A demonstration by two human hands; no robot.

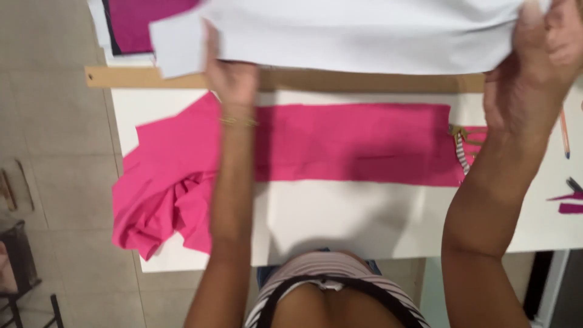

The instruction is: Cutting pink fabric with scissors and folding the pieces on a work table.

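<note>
A white tabletop (340,218) stood over a pale tiled floor (54,121), seen from above by the person working at it. Both hands held a large white sheet (364,30) lifted at the far edge: the left hand (234,76) pinched it near a notched corner, the right hand (540,58) clenched its right edge. The sheet looked smooth, pale and slightly curved, hanging clear of the surface, so it appeared not yet laid down. Beneath it a long wooden ruler (285,79) lay across the far side. A strip of bright pink fabric (352,149) lay flat along the middle, its left end bunched and spilling over the edge. A pencil (565,133) rested at the far right
</note>
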